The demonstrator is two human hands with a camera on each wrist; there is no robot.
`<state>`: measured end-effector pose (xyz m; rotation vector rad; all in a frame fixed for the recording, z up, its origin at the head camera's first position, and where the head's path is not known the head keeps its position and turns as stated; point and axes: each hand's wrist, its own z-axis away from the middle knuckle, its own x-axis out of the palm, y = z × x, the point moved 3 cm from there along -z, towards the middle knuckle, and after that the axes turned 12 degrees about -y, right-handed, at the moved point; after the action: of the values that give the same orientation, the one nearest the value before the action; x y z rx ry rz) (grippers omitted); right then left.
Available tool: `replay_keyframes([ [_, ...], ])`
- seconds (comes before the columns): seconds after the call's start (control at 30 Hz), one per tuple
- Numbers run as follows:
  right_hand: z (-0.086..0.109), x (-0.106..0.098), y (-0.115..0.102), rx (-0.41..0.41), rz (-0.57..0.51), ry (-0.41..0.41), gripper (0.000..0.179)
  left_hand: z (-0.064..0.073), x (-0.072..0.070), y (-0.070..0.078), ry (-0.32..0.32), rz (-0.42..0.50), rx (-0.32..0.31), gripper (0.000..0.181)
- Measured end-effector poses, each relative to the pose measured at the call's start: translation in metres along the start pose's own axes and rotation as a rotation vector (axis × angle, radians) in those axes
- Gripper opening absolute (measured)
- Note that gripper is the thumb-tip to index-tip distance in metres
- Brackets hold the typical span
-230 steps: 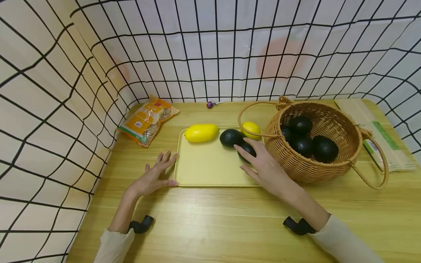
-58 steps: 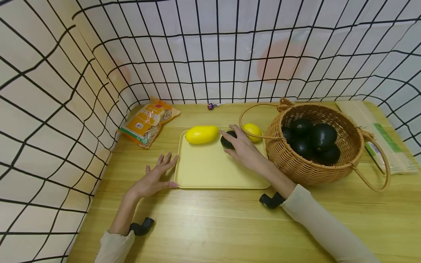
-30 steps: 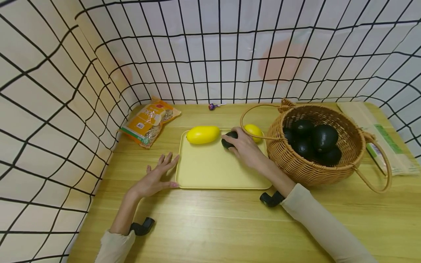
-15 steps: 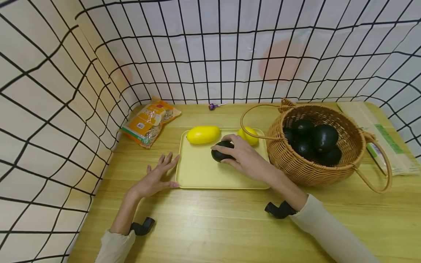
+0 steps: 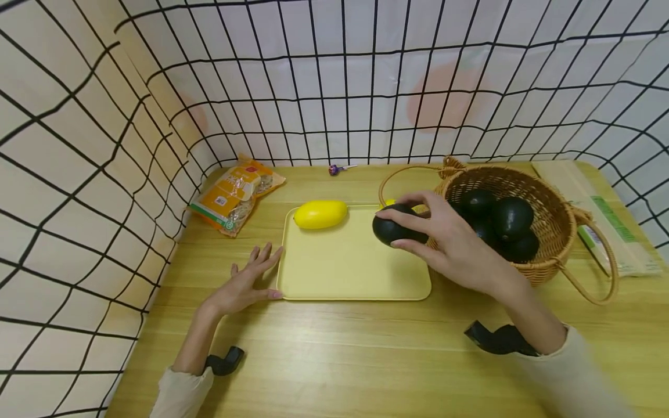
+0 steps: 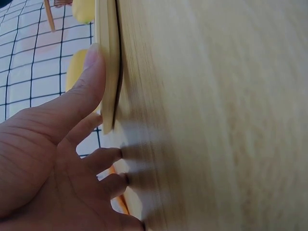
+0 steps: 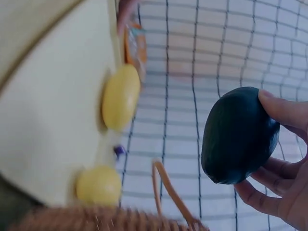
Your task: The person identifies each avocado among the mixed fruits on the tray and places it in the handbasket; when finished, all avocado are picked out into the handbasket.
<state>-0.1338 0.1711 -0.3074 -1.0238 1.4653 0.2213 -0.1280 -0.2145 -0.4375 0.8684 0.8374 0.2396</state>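
My right hand (image 5: 455, 244) grips a dark avocado (image 5: 394, 225) between thumb and fingers, raised over the right part of the yellow tray (image 5: 334, 273). In the right wrist view the avocado (image 7: 238, 137) hangs well above the tray surface. My left hand (image 5: 243, 284) lies at the tray's left edge with fingers spread; its thumb touches the rim in the left wrist view. A long yellow fruit (image 5: 320, 215) rests at the tray's back left. A lemon (image 7: 98, 185) lies at the back right, mostly hidden by the right hand in the head view.
Beside the tray's right end stands a wicker basket (image 5: 543, 273) holding several avocados (image 5: 512, 217), its handle loop leaning over the tray. An orange snack bag (image 5: 235, 194) lies back left, a lollipop (image 5: 337, 169) at the back, a flat package (image 5: 617, 232) far right. Black grid mesh surrounds the table.
One avocado went from the tray into the basket. My right hand then took hold of the last tray avocado, drew it forward, and has lifted it rightward. The left hand has stayed put.
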Motion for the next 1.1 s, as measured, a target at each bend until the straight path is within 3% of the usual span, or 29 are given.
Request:
replay_keyframes([
  [0.23,0.026,-0.033,0.022,0.091,0.011,0.098,0.055,0.000,-0.001,0.000,0.000,0.002,0.004,0.090],
  [0.43,0.050,-0.045,0.047,0.180,0.021,0.155,0.055,-0.001,0.000,-0.001,-0.001,0.000,0.005,0.090],
  [0.57,0.064,-0.046,0.063,0.217,0.032,0.189,0.056,0.000,0.001,-0.001,0.000,0.006,0.001,0.090],
  [0.8,0.080,-0.041,0.087,0.354,0.000,0.177,0.053,0.001,0.001,-0.001,0.005,0.007,0.000,0.090],
  [1.1,0.092,-0.035,0.098,0.441,0.041,0.129,0.052,-0.001,0.001,-0.001,0.000,0.005,-0.001,0.091],
])
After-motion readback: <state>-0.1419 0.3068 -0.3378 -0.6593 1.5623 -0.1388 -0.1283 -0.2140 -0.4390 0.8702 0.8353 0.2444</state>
